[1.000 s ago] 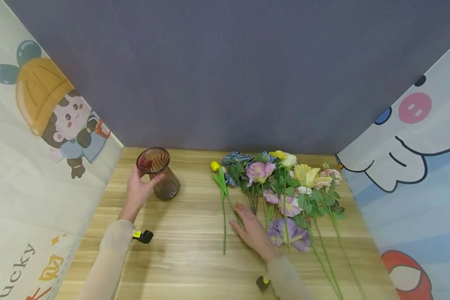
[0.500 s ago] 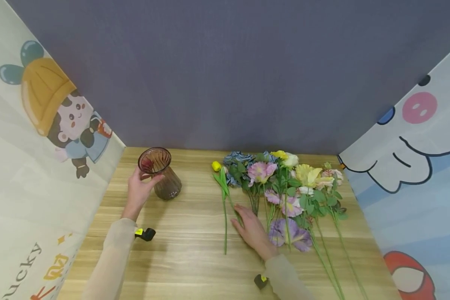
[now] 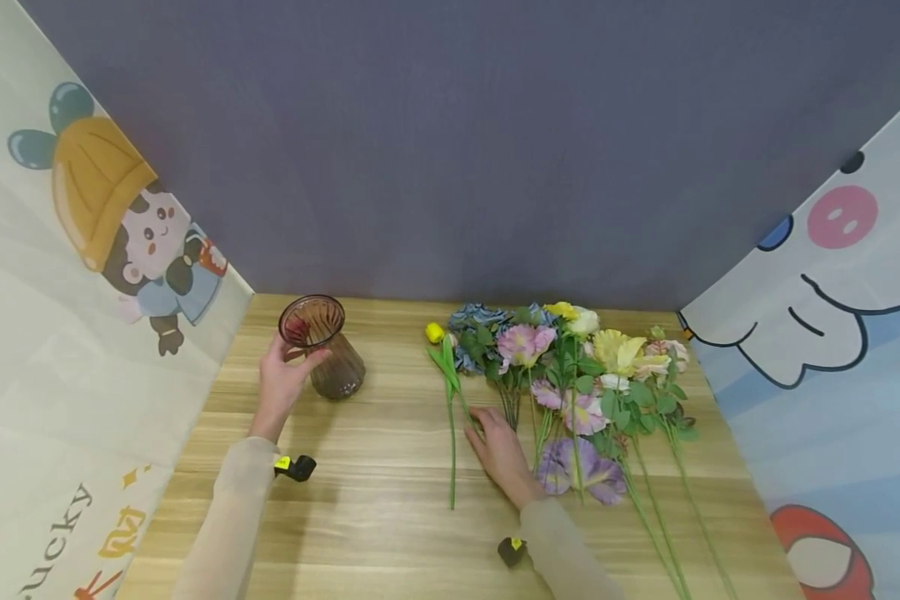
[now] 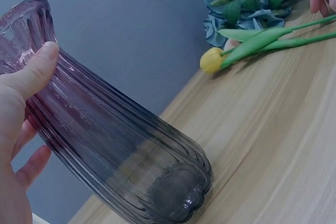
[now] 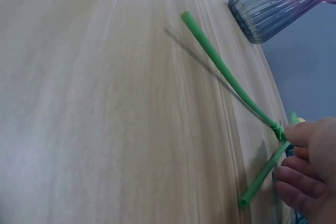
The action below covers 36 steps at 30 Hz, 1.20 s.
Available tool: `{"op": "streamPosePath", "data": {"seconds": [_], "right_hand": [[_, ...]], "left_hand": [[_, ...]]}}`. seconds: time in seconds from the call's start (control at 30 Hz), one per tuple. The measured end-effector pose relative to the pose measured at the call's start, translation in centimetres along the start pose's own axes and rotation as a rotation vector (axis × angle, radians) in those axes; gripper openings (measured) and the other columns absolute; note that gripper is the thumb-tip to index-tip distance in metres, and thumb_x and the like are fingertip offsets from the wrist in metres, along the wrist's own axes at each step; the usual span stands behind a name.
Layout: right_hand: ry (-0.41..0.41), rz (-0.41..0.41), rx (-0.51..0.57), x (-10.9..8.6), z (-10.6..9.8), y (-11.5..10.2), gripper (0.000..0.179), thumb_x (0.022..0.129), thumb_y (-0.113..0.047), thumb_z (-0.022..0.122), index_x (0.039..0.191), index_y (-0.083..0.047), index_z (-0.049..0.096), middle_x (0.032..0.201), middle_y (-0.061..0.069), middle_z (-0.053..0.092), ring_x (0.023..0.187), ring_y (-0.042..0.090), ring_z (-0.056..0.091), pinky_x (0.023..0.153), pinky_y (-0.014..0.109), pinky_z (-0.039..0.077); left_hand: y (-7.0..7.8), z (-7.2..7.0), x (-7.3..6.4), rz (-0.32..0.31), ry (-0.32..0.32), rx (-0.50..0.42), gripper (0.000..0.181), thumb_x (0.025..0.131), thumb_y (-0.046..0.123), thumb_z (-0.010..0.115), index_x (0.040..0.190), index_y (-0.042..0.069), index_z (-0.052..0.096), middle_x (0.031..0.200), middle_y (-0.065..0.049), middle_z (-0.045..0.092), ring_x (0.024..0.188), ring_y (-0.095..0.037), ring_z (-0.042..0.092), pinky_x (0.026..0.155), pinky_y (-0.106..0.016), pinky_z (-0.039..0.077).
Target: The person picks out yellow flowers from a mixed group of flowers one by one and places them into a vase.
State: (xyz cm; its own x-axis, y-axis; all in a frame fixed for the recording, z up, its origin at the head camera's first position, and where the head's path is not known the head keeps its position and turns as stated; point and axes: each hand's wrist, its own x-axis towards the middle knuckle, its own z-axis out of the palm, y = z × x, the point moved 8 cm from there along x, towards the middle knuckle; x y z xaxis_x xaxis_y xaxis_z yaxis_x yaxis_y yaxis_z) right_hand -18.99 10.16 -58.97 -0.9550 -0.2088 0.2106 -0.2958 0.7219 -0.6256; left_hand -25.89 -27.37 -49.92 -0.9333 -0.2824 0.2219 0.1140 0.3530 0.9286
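Note:
My left hand (image 3: 281, 379) grips a ribbed, purple-tinted glass vase (image 4: 121, 124) by its narrow neck, thumb in front. The vase leans, with its base low over the wooden table at the left. My right hand (image 3: 501, 450) is at the stem of a tulip (image 5: 262, 177), its thumb and fingers closing around the stem in the right wrist view. A second green stem (image 5: 220, 66) crosses this one and lies toward the table's middle. At the far end shows a yellow tulip head (image 4: 212, 60); a paler bloom beside it is mostly hidden.
Right of my right hand lie several artificial flowers: blue blooms (image 3: 476, 317), a pink one (image 3: 525, 343), a purple one (image 3: 581, 471) and yellow ones (image 3: 613, 350), long stems toward me. A dark panel (image 3: 450, 167) stands behind the table, with printed curtains (image 3: 832, 400) at both sides.
My right thumb and fingers have drawn together at the tulip stem, and the wrist has shifted slightly left. The left hand and vase hold their place; the view has turned slightly.

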Motion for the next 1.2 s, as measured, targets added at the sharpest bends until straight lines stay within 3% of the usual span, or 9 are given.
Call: {"op": "streamPosePath", "data": {"seconds": [0.43,0.53,0.73,0.93,1.2], "right_hand": [[-0.022,0.085,0.121,0.9,1.3,1.1,0.034,0.099,-0.016,0.071,0.128,0.002,0.066,0.105,0.011,0.066,0.088,0.025,0.068,0.077,0.041,0.062],[-0.039,0.111,0.144,1.1,1.4,1.2,0.033,0.100,-0.016,0.070,0.127,0.003,0.066,0.103,0.011,0.065,0.087,0.023,0.067,0.077,0.040,0.061],[-0.057,0.115,0.146,2.0,1.4,1.4,0.029,0.098,-0.014,0.072,0.121,0.004,0.069,0.093,0.007,0.066,0.078,0.017,0.062,0.071,0.033,0.057],[-0.058,0.124,0.160,2.6,1.3,1.6,0.027,0.095,-0.011,0.075,0.117,0.004,0.070,0.082,0.004,0.065,0.069,0.012,0.058,0.064,0.027,0.052],[-0.074,0.161,0.158,2.9,1.3,1.8,0.020,0.093,-0.009,0.076,0.109,0.002,0.071,0.080,0.004,0.066,0.068,0.012,0.058,0.062,0.028,0.052]], "left_hand": [[0.0,0.0,-0.1,0.009,0.002,-0.039,0.057,0.085,0.007,0.085,0.136,0.004,0.062,0.129,-0.020,0.067,0.105,-0.003,0.058,0.094,-0.022,0.049],[0.7,0.0,-0.3,-0.003,-0.001,-0.042,0.057,0.085,0.005,0.085,0.137,0.002,0.061,0.130,-0.022,0.066,0.107,-0.005,0.058,0.095,-0.025,0.049],[0.3,-0.1,-0.1,0.001,0.012,-0.042,0.058,0.084,0.005,0.086,0.137,0.003,0.061,0.129,-0.020,0.067,0.105,-0.002,0.058,0.094,-0.023,0.050],[0.1,-0.1,0.0,-0.011,0.004,-0.045,0.060,0.084,0.006,0.086,0.139,0.004,0.060,0.132,-0.020,0.066,0.105,-0.003,0.057,0.096,-0.030,0.050],[-0.1,-0.1,-0.1,-0.003,0.008,-0.020,0.057,0.085,0.009,0.086,0.136,0.005,0.061,0.128,-0.019,0.067,0.104,-0.001,0.057,0.097,-0.031,0.050]]}}
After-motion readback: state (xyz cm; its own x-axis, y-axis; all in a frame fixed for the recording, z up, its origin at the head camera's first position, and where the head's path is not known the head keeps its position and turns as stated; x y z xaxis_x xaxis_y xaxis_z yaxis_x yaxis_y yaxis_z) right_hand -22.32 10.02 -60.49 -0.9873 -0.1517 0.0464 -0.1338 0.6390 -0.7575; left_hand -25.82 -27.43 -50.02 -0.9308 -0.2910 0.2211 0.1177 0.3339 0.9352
